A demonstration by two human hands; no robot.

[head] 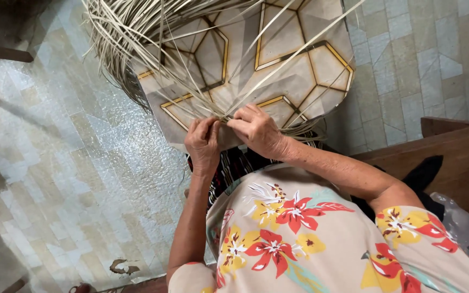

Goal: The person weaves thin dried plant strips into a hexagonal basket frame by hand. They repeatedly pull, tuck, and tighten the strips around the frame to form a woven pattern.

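both hands met at the near edge of the patterned board (299,65) on the lap: left hand (202,142) and right hand (256,130) each pinched closed on pale straw strips (137,32). little looked woven; most strips fanned out loose.

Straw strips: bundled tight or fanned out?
Fanned out. The strips spread loose across the board, gathered only where both hands pinch them.
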